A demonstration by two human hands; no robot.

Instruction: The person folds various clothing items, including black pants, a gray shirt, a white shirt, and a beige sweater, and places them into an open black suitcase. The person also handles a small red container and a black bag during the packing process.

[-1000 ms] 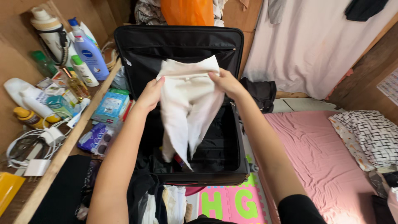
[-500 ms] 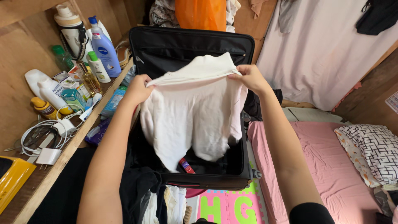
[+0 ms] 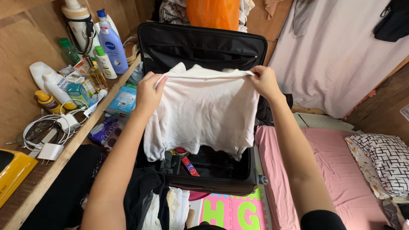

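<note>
— White T-shirt [image 3: 204, 115]: why do you hold it up like that?

— I pinch its top edge at both ends, left hand [image 3: 149, 94] at one corner, right hand [image 3: 265, 81] at the other, fingers clenched on the cloth, so it hangs flat and spread.

— Where is it hanging?

— Over the open black suitcase [image 3: 204, 47], its hem just above a red tube [image 3: 188, 166] lying in the bottom.

— And the lid?

— It stands upright behind the shirt, so the case stays open.

— What's to your left?

— A wooden shelf [image 3: 64, 155] with lotion bottles [image 3: 110, 42] and a white charger [image 3: 49, 151]. To the right, a bed with a pink sheet [image 3: 336, 170].
</note>
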